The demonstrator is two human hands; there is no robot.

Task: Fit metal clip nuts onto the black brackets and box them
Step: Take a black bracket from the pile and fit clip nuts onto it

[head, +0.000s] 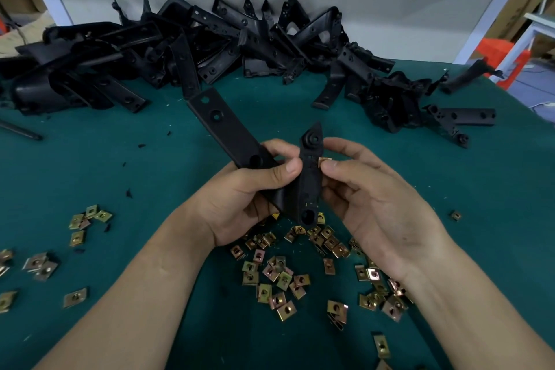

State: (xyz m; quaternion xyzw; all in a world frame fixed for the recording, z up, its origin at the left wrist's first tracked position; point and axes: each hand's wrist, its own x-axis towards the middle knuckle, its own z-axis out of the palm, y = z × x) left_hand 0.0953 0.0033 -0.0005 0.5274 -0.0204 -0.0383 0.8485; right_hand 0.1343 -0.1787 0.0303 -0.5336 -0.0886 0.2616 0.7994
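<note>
My left hand (pixel 240 198) grips a black L-shaped bracket (pixel 228 126) at its bend, thumb pressed on the shorter arm, which stands upright in the middle of the view. The long arm points up and left. My right hand (pixel 372 204) pinches a brass-coloured clip nut (pixel 325 161) between thumb and forefinger, right against the right edge of the bracket's upright arm. Whether the nut sits over the edge I cannot tell. Several loose clip nuts (pixel 279 276) lie scattered on the green table (pixel 150 177) below my hands.
A big heap of black brackets (pixel 186 48) runs across the back of the table, with more at the right (pixel 393 99). Smaller groups of clip nuts (pixel 90 219) lie at the left. A white frame post and an orange crate (pixel 498 54) stand beyond the right corner.
</note>
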